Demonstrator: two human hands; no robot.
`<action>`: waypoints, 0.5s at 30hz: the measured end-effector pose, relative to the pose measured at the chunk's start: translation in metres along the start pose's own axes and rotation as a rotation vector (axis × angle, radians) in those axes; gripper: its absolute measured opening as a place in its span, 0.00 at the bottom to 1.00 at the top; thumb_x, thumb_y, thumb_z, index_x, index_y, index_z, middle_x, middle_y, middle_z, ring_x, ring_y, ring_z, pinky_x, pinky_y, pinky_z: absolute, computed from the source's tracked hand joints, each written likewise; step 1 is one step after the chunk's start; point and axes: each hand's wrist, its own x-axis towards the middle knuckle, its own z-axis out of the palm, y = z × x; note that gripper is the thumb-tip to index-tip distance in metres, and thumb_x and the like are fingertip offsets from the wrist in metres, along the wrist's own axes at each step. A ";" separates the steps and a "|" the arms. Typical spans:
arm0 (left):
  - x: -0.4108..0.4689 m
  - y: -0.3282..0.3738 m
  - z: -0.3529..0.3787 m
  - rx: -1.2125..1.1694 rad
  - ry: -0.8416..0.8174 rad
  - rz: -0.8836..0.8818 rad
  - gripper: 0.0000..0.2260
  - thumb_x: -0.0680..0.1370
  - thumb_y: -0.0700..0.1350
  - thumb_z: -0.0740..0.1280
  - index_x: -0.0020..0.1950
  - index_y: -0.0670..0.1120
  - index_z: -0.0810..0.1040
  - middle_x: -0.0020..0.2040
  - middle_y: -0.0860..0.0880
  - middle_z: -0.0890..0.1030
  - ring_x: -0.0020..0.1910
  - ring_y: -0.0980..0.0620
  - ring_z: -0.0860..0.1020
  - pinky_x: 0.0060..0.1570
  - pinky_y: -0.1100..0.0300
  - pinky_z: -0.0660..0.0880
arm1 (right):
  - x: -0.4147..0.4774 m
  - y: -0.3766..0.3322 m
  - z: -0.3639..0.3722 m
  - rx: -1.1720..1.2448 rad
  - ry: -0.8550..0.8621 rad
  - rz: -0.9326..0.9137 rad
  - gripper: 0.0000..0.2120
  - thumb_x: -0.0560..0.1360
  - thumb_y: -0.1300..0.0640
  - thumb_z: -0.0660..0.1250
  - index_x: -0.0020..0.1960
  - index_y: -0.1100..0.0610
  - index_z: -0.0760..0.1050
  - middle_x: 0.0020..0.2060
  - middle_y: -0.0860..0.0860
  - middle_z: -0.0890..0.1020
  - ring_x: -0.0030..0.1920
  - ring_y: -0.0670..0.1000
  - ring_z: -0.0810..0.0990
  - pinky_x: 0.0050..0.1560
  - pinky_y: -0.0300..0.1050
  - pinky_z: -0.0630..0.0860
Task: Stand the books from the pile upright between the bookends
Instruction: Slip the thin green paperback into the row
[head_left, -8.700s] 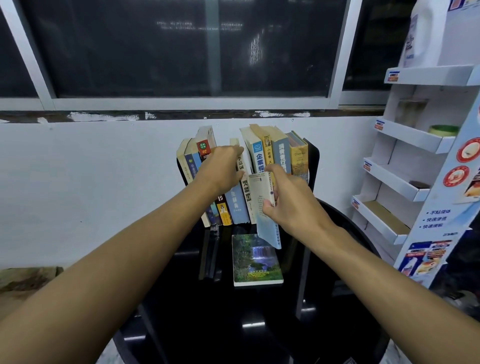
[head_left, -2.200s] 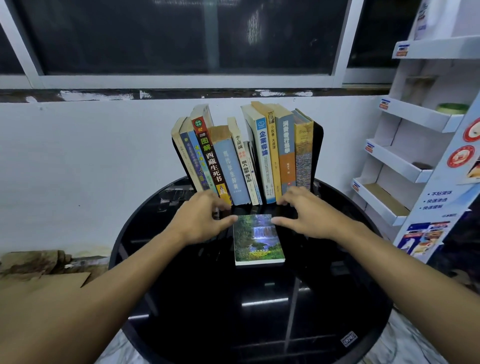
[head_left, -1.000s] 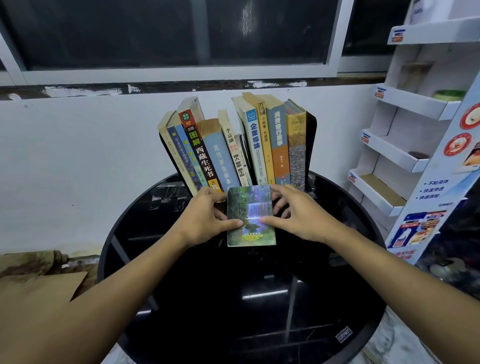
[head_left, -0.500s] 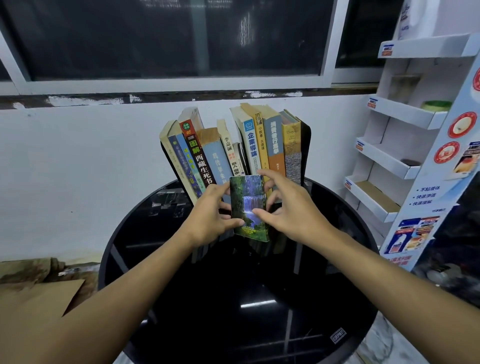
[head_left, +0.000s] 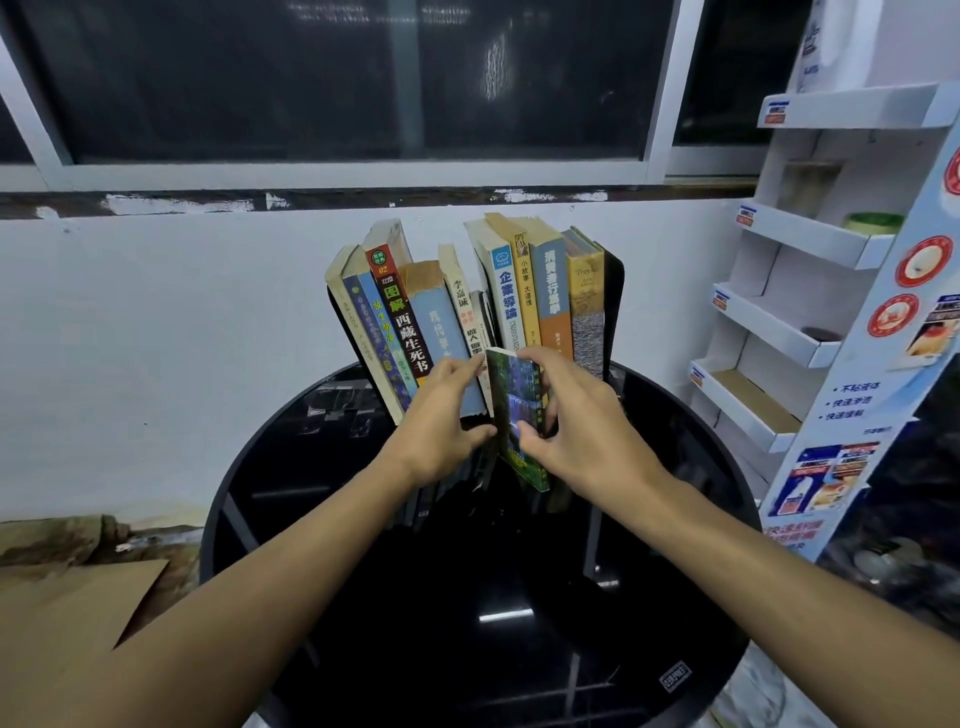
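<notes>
**Green-covered book held on edge before the row**

While the row of books (head_left: 467, 312) stands between the bookends at the centre of the frame, a small green-covered book (head_left: 514, 410) is held on edge just in front of it, its waterfall cover turned left and its top tilted slightly left. It is gripped by the right hand (head_left: 576, 415), whose thumb is pressed on the cover low down and whose fingers are curled over the top and far side. The left hand (head_left: 441, 421) is placed just left of the book, its thumb touching the lower cover and its fingertips laid against the blue spine in the row; nothing is enclosed by it. Whether the book's lower edge rests on the round black table (head_left: 467, 623) cannot be told. Only the right bookend (head_left: 614, 306), a dark upright plate, is seen clearly. A white display shelf (head_left: 810, 260) is seen at the right of the frame.
</notes>
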 end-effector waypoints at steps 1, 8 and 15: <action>0.002 0.001 -0.003 0.065 0.034 0.012 0.39 0.76 0.43 0.76 0.82 0.44 0.59 0.70 0.47 0.68 0.71 0.50 0.68 0.74 0.62 0.61 | 0.000 -0.002 -0.001 -0.011 0.001 0.009 0.32 0.77 0.60 0.71 0.77 0.50 0.61 0.52 0.41 0.66 0.41 0.37 0.69 0.47 0.28 0.65; 0.024 0.011 -0.032 0.306 0.271 0.158 0.37 0.77 0.45 0.74 0.82 0.44 0.59 0.80 0.47 0.62 0.79 0.49 0.60 0.78 0.53 0.60 | 0.000 -0.010 -0.009 -0.050 -0.004 0.027 0.33 0.78 0.61 0.70 0.78 0.50 0.60 0.48 0.42 0.64 0.39 0.34 0.67 0.48 0.34 0.65; 0.058 0.026 -0.053 0.502 0.269 0.129 0.40 0.78 0.49 0.73 0.83 0.42 0.54 0.83 0.43 0.57 0.82 0.46 0.56 0.78 0.55 0.55 | 0.003 -0.011 -0.013 -0.075 -0.001 0.048 0.33 0.77 0.62 0.71 0.77 0.51 0.60 0.40 0.36 0.61 0.38 0.34 0.67 0.38 0.23 0.64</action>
